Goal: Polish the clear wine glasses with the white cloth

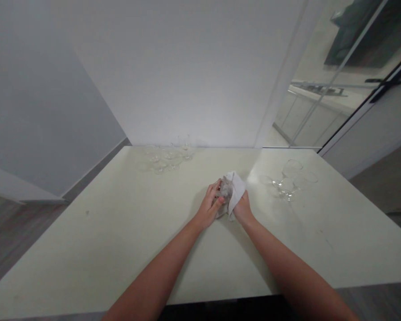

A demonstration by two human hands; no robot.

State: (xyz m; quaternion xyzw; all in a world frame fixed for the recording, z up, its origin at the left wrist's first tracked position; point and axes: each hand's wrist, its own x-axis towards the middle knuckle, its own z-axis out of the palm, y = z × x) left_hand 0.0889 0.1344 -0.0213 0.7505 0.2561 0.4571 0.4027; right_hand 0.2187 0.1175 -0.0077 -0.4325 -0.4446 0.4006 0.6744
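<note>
Here, a glass is clasped against a white cloth

The glass [225, 192] is held above the middle of the table [120, 249], between the two hands. It is clear and rounded, with a greyish, crumpled look through its wall; whether cloth is tucked inside cannot be told. It is gripped around its left side by the left hand [207, 207], the fingers and thumb being curved onto it. The cloth [238, 191] is held by the right hand [243, 209], and its folds are pressed to the right side of the glass. The right fingers are mostly covered by the cloth, so their exact set cannot be seen. The far side of the glass is partly hidden by the same cloth.

Several clear glasses are clustered near the far edge, in a left group [169, 157]; they are overlapped in view, so they cannot be surely counted. A right group [287, 183] is placed beyond the right hand, well apart from it, and is marked by bright glints low down. The table is backed by a pale wall [194, 80]. At the upper right, a black handle [389, 83] is seen on a door.
</note>
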